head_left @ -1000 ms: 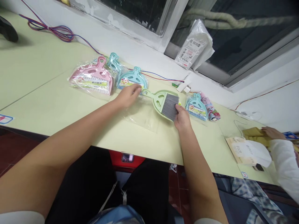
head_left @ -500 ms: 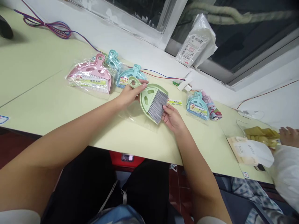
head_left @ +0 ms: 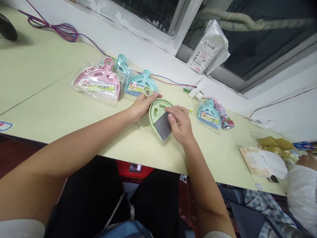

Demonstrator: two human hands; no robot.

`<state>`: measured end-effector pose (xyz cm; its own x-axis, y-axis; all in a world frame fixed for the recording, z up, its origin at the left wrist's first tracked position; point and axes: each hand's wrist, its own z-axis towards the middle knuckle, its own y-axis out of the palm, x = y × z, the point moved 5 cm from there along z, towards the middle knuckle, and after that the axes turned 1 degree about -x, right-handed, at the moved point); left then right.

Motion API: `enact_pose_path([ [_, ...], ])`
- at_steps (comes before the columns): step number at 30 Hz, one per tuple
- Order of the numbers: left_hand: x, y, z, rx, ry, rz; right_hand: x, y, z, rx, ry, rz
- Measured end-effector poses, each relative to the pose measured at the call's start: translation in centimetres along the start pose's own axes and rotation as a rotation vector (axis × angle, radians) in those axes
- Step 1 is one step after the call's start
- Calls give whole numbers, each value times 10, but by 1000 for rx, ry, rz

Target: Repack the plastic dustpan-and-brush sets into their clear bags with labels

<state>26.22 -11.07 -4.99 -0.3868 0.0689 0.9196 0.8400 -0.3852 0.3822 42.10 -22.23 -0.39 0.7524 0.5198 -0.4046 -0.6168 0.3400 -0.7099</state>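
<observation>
My left hand (head_left: 143, 105) is closed around the neck of a light green dustpan (head_left: 151, 122), its handle poking up beyond my thumb. Nested in the dustpan is a matching green hand brush (head_left: 157, 109) with grey bristles pointing down toward me. My right hand (head_left: 181, 124) rests over the right side of the brush, thumb and fingers apart, fingertips at the bristles and the brush's edge. Behind my left hand lies a blue dustpan set (head_left: 141, 81) in clear wrapping. A wrapped pink dustpan set (head_left: 106, 77) is to its left.
Another wrapped blue set (head_left: 209, 114) lies at right beside a patterned cloth bundle (head_left: 223, 114). Coiled cable (head_left: 63, 32) runs along the wall. A plastic-wrapped packet (head_left: 205, 49) leans at the window. Far right are a tissue pack (head_left: 255, 162) and another person's sleeve (head_left: 302, 195).
The dustpan and brush have turned, so the bristles point more toward me. My right hand has shifted from the bristle tips up over the brush's side. The other person's hand has moved down.
</observation>
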Motion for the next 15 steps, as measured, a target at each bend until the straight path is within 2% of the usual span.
enact_pose_path([
  [2, -2, 2, -2, -25, -22, -9, -11, 15, 6, -134, -12, -70],
  [5, -5, 0, -1, -21, -47, 9, -17, 29, 16, -251, -8, -152],
  [7, -5, -3, 1, -13, -49, 12, -17, 35, 23, -313, -31, -129],
  [10, -7, -4, 3, -39, -70, 30, -15, 39, 28, -327, -47, -60],
  [15, -10, 2, 2, -154, -73, 48, -13, 38, 24, -265, -22, -55],
])
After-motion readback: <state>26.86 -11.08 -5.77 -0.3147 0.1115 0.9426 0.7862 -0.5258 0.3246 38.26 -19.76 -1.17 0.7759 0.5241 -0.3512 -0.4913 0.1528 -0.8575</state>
